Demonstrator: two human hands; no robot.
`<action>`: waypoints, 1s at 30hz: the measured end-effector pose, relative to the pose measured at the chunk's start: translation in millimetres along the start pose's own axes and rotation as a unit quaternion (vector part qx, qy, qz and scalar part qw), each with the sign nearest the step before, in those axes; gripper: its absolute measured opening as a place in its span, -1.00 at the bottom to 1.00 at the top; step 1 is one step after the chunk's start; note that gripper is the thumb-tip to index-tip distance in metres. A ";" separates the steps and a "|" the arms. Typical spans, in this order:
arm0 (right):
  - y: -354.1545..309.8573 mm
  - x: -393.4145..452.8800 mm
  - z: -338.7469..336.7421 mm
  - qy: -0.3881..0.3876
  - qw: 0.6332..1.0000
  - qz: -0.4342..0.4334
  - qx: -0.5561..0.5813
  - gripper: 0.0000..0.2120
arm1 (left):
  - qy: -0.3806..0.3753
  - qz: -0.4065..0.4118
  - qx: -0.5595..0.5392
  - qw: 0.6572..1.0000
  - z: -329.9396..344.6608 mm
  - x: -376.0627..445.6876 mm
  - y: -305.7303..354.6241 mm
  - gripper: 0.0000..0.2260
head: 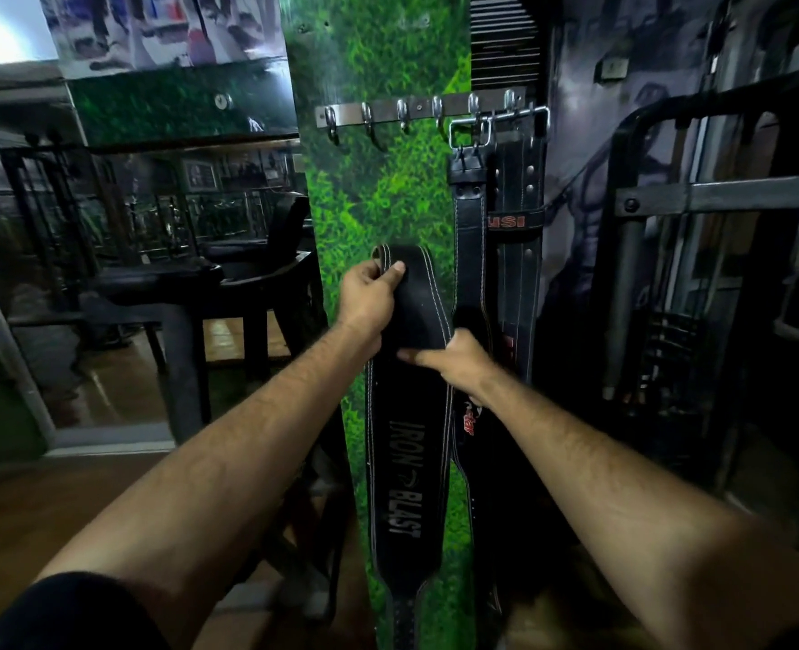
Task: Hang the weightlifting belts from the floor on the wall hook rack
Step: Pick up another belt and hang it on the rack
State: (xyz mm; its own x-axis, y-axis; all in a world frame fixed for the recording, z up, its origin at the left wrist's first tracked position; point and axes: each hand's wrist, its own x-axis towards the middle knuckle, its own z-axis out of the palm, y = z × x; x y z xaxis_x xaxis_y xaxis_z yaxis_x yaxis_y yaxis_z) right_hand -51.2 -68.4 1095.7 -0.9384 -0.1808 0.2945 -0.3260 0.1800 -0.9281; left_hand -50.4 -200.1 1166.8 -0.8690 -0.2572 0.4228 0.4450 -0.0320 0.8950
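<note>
Green grass-print wall panel (pixel 379 190): tall upright strip, taken here as the landmark for everything else.

Black gym frame (pixel 698 255): well to the right of the panel, dark metal tubes with a grey crossbar.

Black table (pixel 163 293): left of the panel, standing on a wood-tone floor, with mirrors and railings behind it.

Black belt marked IRON BLAST (pixel 404 466): held upright in front of the panel's lower half, white stitching along its edges, its top end folded over below the rack, its narrow end hanging down near the panel's foot.

Two hung belts (pixel 491 236): at the panel's right edge, hanging by their buckles from the right-hand hooks; the one further right carries a band with red lettering. Both reach down behind the held belt's right side.

Hook rack (pixel 416 110): metal bar screwed across the upper panel, a row of hooks; the left ones are bare.

Left hand (pixel 369 297): grips the folded top of the IRON BLAST belt, thumb over its front.

Right hand (pixel 458 358): just below it, fingers curled round the belt's right edge, thumb pressed across the face.
</note>
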 end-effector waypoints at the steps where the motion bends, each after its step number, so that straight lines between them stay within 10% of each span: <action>1: 9.3 -1.5 -0.4 -0.034 0.999 0.020 -0.033 -0.67 | -0.002 -0.002 0.005 1.000 -2.2 -0.6 -3.7 -0.77; 5: 32.9 -4.2 -1.9 -0.120 0.972 0.146 -0.140 -0.40 | -0.008 -0.009 0.013 1.000 -14.8 2.5 1.7 -0.73; 9: 8.5 7.8 0.9 -0.137 0.957 0.156 0.201 0.00 | -0.021 -0.040 -0.004 0.999 -30.9 3.6 17.7 -0.73; 14: -39.1 34.1 11.2 -0.073 0.946 0.183 0.258 0.01 | -0.015 -0.095 -0.007 0.995 -54.2 3.7 5.0 -0.91; 21: -49.3 45.5 36.2 0.039 0.936 0.242 0.251 -0.75 | -0.093 -0.096 -0.009 0.991 -73.3 -31.1 -16.4 -0.91; 30: -58.5 32.4 55.7 0.126 0.956 0.153 0.217 -0.89 | -0.135 -0.154 -0.004 0.979 -87.2 -18.7 -39.4 -0.85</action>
State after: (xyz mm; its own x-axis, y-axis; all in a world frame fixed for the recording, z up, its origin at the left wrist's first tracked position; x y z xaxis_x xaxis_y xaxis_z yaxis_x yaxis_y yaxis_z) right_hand -56.1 -138.6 1146.9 -0.9978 0.0647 -0.0119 -0.0041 -0.2417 -0.9703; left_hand -32.8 -278.3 1111.2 -0.9871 0.0308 0.1569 0.1542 -0.0763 0.9851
